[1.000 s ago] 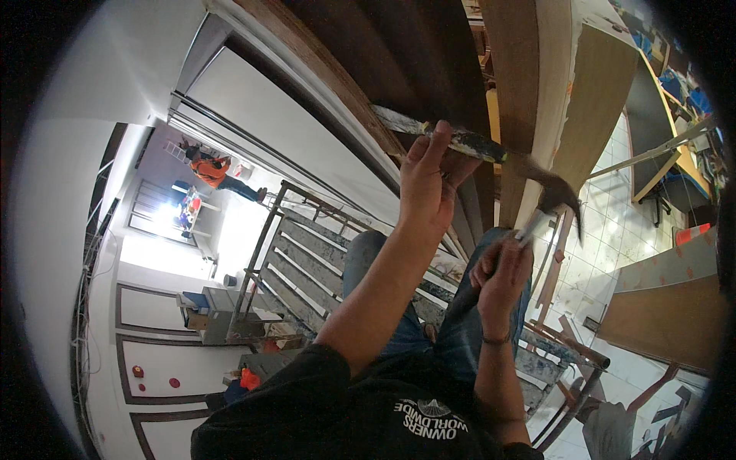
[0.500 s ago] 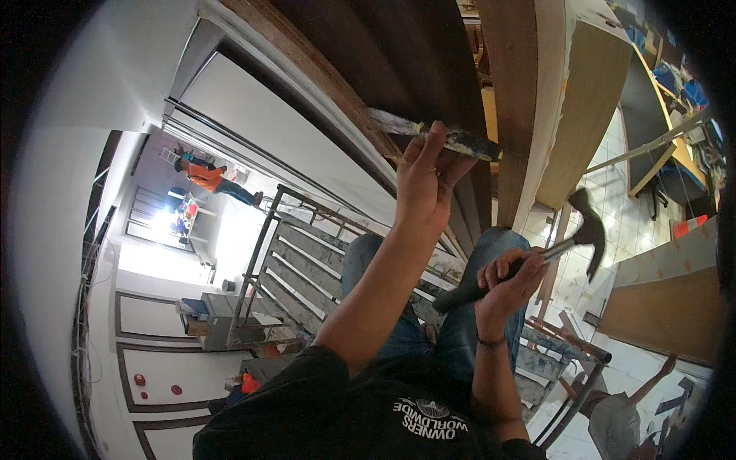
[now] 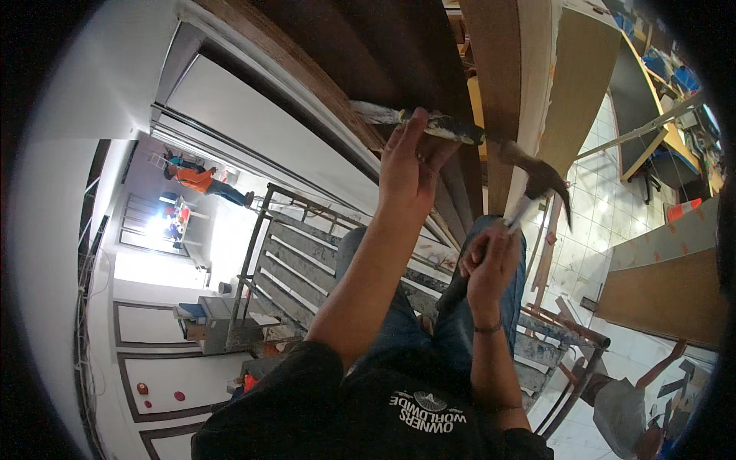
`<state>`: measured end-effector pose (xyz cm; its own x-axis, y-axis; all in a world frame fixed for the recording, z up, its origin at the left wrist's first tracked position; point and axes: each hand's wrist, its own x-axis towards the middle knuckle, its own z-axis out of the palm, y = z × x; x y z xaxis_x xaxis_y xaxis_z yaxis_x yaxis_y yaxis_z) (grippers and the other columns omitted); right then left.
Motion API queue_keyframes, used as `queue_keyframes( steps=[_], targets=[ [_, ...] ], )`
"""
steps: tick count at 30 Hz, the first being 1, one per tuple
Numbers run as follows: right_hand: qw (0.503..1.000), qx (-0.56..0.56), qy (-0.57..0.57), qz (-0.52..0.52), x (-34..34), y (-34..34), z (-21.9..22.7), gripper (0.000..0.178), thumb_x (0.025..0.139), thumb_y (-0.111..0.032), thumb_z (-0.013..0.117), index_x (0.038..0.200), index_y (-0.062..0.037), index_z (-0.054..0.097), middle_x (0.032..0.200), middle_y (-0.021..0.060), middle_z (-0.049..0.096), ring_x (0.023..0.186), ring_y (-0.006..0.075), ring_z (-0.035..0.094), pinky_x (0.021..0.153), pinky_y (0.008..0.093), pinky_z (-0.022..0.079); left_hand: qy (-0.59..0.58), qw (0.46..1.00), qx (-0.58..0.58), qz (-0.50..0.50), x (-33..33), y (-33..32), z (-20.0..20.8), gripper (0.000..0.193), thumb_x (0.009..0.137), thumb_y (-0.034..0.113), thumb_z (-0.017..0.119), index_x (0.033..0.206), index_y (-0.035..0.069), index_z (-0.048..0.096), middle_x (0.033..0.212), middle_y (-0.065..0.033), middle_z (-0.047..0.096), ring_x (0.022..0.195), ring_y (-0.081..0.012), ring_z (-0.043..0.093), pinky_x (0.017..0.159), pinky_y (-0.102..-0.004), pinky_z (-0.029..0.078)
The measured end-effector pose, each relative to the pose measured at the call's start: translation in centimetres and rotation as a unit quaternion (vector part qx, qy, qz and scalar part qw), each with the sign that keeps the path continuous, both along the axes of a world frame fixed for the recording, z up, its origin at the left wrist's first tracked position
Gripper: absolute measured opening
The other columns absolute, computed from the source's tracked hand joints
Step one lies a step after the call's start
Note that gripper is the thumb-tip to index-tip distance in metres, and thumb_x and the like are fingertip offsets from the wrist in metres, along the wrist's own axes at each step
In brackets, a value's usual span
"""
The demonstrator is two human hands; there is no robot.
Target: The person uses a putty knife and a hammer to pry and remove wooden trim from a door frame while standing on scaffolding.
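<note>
Left hand (image 3: pixel 410 165) grips a paint-smeared chisel (image 3: pixel 429 123) against dark wood; right hand (image 3: pixel 491 261) clasps a hammer (image 3: pixel 537 188).

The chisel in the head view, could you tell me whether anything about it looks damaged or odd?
Yes. The chisel under the left hand is smeared with pale patches along its dark shaft. The hammer in the right hand looks sound.

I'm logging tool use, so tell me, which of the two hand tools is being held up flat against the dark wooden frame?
The chisel-like tool with the paint-smeared handle, under the left hand. The hammer, gripped by the right hand, is off the frame.
</note>
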<state>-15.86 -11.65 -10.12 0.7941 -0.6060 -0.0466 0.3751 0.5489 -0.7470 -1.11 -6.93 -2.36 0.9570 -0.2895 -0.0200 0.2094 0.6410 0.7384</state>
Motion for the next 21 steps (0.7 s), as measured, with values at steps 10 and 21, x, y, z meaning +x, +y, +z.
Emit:
queue_keyframes(
  steps=[10,21],
  targets=[
    [0.995,0.006,-0.097,0.026,-0.2,1.6,-1.8,0.043,0.099,-0.047,0.038,0.074,-0.0120,0.043,0.056,-0.0029,0.038,0.041,0.0087,0.036,0.036,0.0261,0.031,0.022,1.000,-0.013,-0.018,-0.1,0.6,0.5,0.022,0.089,0.018,0.062,0.102,0.001,0.055,0.096,-0.0118,0.062,0.087,-0.0235,0.066,0.078,-0.0349,0.060],
    [0.977,0.178,-0.118,0.014,0.7,1.7,-3.2,0.034,0.099,-0.039,0.043,0.079,-0.0117,0.039,0.056,-0.0019,0.038,0.040,0.0056,0.032,0.035,0.0227,0.027,0.047,0.999,-0.005,-0.013,-0.1,0.0,0.2,0.027,0.088,0.025,0.065,0.104,0.006,0.056,0.097,-0.0107,0.062,0.088,-0.0231,0.063,0.074,-0.0335,0.056]
  ],
)
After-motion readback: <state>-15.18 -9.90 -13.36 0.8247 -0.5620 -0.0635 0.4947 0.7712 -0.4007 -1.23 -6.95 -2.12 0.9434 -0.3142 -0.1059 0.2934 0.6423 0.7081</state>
